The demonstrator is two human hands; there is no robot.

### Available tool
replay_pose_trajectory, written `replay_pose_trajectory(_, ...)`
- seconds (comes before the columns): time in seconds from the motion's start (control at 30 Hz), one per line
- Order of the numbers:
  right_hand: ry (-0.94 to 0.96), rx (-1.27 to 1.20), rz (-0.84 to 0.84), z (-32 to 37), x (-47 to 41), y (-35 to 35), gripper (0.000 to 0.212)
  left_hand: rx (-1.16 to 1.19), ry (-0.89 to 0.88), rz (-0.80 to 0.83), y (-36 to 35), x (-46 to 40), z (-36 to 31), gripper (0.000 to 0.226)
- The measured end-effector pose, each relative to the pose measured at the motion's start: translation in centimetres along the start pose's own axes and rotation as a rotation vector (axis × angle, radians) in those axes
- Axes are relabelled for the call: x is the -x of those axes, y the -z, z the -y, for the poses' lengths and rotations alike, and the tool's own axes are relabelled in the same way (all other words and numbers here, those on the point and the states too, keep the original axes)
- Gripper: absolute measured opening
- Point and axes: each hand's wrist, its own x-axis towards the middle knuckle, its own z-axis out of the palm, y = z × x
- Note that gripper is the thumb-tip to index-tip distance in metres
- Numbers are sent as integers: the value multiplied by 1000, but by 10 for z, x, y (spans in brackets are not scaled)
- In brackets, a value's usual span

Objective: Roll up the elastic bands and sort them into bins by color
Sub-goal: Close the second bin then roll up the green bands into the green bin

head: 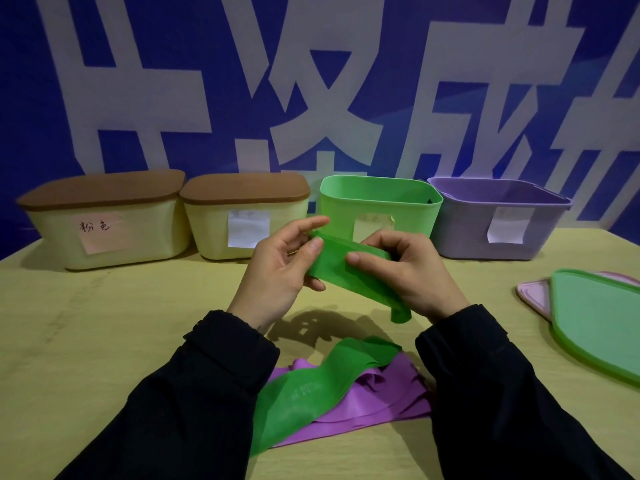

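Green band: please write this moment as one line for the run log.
left hand + right hand: holding green band | green bin: open | purple band: on table

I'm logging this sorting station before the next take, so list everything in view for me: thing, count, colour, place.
Lidded bins: 2, cream with brown lids, back left and beside it; paper labels on fronts.
Green bin: 1, open, back centre.
Purple bin: 1, open, back right.
Green lid: 1, flat on table at right.
Pink lid: 1, partly under the green lid.
Green elastic band: 1, one end held up in both hands, the rest trailing onto the table.
Purple elastic band: 1, crumpled near the front edge, under the green band.
Table: 1, pale yellow.
Backdrop: 1, blue with large white characters.
Left hand: 1, fingers pinching the band.
Right hand: 1, fingers gripping the band.
Sleeves: 2, black.
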Motion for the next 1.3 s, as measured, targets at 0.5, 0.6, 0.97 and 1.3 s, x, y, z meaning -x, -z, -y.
replay_pose_trajectory(0.5,8,37,-35,-2,-1,6,30,36,-3,-81,0,-1,-3,22)
replay_pose_trajectory(0.6,9,-1,4,0,0,3,31,17,-29,-17,-2,1,-3,28)
replay_pose_trajectory(0.97,-25,-102,9,-2,0,7,23,51,-7,-81,1,1,-5,15)
replay_pose_trajectory(1.3,16,-60,-38,-2,0,0,33,49,-60,20,-2,3,-2,21)
